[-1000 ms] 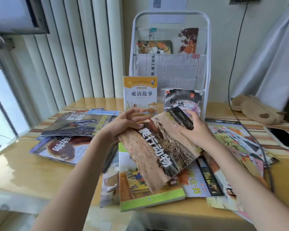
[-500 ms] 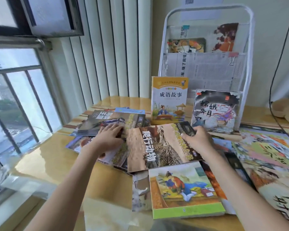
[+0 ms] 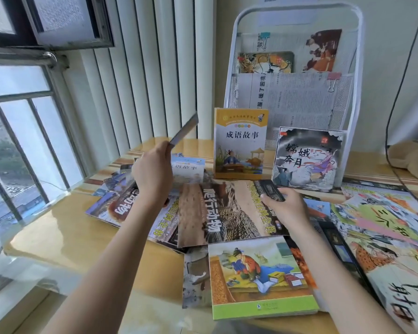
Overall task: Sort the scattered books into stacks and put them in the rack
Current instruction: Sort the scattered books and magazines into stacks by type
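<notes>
Fingers of my left hand (image 3: 153,173) were curled round the lower corner of one thin book (image 3: 184,129), which I held raised and edge-on above the pile by the window, tilted up toward the blinds (image 3: 140,68). Those of my right hand (image 3: 285,208) pinched the far right corner of the brown reptile book (image 3: 217,213), thumb on top, while that book lay flat on the wooden table (image 3: 58,227).

Under the reptile book and to its left I could make out at least three more covers fanned out, though their overlap stopped me from counting them surely. One green-edged book (image 3: 263,278) lay nearest me, face up, overlapping a grey cover beneath it. Off to the right sat a spread of large picture books (image 3: 384,237); their number I could not tell.

Two books stood upright at the foot of the white rack (image 3: 357,68): a yellow-topped one (image 3: 240,143) on the left and a dark ink-style one (image 3: 307,159) on the right, both leaning back against it. In the rack's pockets I counted two coloured covers up top and one newspaper (image 3: 297,100) below, with two binder clips on the papers.
</notes>
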